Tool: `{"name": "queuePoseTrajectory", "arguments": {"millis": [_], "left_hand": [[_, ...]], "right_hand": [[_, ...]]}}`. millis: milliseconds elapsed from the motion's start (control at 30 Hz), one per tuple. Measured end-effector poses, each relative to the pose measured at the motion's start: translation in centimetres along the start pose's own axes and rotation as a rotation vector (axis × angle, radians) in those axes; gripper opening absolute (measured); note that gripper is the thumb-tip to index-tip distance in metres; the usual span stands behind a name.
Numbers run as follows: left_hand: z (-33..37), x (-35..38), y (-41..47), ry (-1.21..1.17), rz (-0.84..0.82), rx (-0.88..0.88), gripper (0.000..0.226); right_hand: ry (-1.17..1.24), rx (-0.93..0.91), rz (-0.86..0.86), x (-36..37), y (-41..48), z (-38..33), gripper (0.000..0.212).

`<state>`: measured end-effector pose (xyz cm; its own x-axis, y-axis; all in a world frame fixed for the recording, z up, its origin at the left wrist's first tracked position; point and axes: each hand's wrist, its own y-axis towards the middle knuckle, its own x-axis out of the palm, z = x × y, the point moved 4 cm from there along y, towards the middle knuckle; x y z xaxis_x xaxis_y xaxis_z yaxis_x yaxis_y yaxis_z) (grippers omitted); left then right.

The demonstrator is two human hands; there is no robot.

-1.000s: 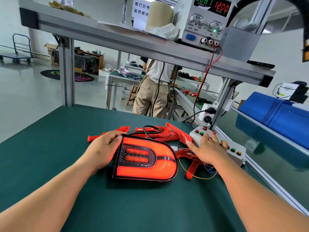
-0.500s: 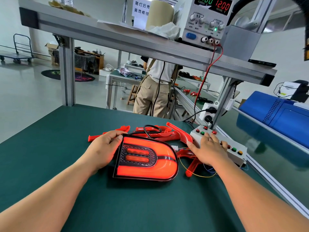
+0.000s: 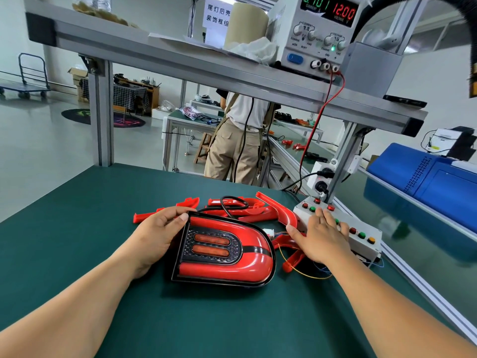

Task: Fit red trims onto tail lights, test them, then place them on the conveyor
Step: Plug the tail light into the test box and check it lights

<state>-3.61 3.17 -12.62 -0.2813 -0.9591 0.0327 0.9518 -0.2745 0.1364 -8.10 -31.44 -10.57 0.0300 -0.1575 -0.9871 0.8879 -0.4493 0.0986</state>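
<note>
A red U-shaped tail light (image 3: 233,267) with a black rim lies flat on the green bench top (image 3: 77,228). Its two inner bars glow orange, and a black cable runs from its back. My left hand (image 3: 158,235) grips its upper left corner, thumb on the rim. My right hand (image 3: 321,237) lies flat on the white button box (image 3: 362,245), with straight fingers over the buttons. Several loose red trims (image 3: 254,210) lie just behind the light, and one more lies under my right palm.
A power supply (image 3: 317,32) on the overhead shelf reads 12.00 V, with red and black leads running down to the box. The glossy green conveyor (image 3: 402,223) runs along the right, with a blue machine (image 3: 428,177) beyond it. A person stands behind the bench.
The light's outer U glowed bright orange before and is now plain red; only the inner bars glow. My right fingers shifted slightly on the buttons. My left hand stayed put.
</note>
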Motion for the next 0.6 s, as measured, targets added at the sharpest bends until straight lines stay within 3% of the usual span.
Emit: {"name": "queuePoseTrajectory", "arguments": {"millis": [233, 600], "left_hand": [[0.1, 0.0, 0.0, 0.001, 0.006, -0.001, 0.023], [-0.1, -0.2, 0.1, -0.05, 0.012, -0.045, 0.022]], "right_hand": [[-0.023, -0.102, 0.006, -0.5, 1.6, -0.8, 0.096], [-0.027, -0.099, 0.014, -0.4, 2.5, -1.5, 0.1]]}}
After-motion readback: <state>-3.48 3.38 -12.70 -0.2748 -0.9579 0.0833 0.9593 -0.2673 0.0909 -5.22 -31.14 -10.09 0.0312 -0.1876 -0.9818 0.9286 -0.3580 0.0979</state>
